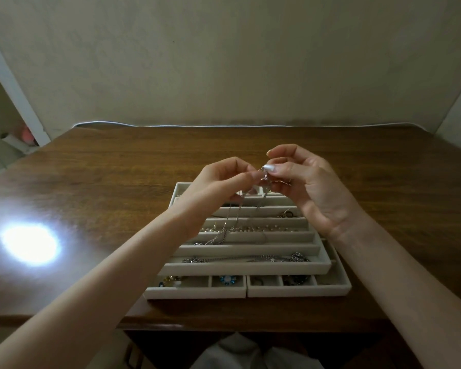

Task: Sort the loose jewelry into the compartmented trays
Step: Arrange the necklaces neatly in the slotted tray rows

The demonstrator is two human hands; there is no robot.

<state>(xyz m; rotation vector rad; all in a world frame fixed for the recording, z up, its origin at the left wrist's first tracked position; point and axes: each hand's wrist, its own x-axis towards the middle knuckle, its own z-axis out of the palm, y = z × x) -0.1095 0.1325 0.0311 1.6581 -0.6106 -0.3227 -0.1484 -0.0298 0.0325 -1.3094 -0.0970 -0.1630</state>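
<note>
Both hands were raised over the trays. Left hand and right hand each pinched the top of a thin silver chain between thumb and fingertips. The chain hung down, its low end lying in a long slot of the top tray. That tray sat on two small-slot trays on the table. A blue brooch lay in a front slot.
</note>
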